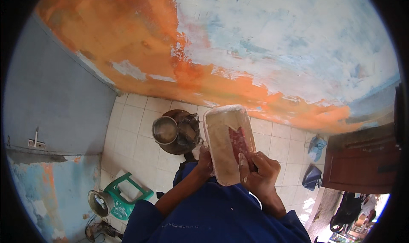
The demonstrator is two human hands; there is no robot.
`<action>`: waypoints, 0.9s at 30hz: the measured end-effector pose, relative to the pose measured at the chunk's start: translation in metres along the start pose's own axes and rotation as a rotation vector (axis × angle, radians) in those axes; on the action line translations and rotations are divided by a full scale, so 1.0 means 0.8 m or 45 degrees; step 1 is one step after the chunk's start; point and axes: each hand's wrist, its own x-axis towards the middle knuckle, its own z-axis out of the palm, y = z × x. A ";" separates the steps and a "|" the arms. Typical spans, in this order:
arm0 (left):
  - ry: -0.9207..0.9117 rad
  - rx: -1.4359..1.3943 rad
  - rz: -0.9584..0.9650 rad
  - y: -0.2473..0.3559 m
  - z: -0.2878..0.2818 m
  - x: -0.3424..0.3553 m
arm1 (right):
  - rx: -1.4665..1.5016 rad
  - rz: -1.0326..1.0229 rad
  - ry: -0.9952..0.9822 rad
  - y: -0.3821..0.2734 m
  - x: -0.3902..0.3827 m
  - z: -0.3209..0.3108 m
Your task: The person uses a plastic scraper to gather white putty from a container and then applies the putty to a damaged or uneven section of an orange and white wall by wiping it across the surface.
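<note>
In front of my chest I hold a rectangular, pale-rimmed tub (225,153) with a beige, smeared inside. My left hand (205,161) grips its left side, the fingers partly hidden behind it. My right hand (260,171) is closed at the lower right edge of the tub, thumb pointing up along a dark red flat scraper (239,143). Pale smears cover part of the scraper, which lies against the inside of the tub. How far the right fingers also support the tub is hidden. Whitish residue shows on my right thumb.
Ahead rises a wall (272,51) with orange paint and whitish patches. A metal pot (165,130) sits on a round brown stand on the tiles. At left are a green plastic chair (128,194) and a round metal vessel (100,202). Brown wooden furniture (360,160) stands right, near a dark bag (312,178).
</note>
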 end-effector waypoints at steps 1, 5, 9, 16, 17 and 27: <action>-0.061 -0.010 -0.006 0.001 -0.010 0.002 | -0.019 -0.044 0.079 0.000 0.002 0.002; -0.149 0.086 0.015 0.000 -0.005 0.002 | -0.227 -0.208 0.084 0.017 0.004 0.010; 0.009 0.573 -0.125 0.002 0.002 -0.002 | -0.244 -0.198 0.068 0.036 0.002 0.024; 0.014 0.424 -0.044 -0.004 -0.010 0.000 | -0.082 -0.147 -0.127 0.029 -0.001 0.035; -0.024 0.372 -0.027 -0.005 -0.012 0.001 | -0.058 -0.156 -0.126 0.025 -0.004 0.036; -0.149 -0.102 0.041 -0.003 -0.001 0.001 | 0.082 0.010 0.029 0.003 -0.004 -0.002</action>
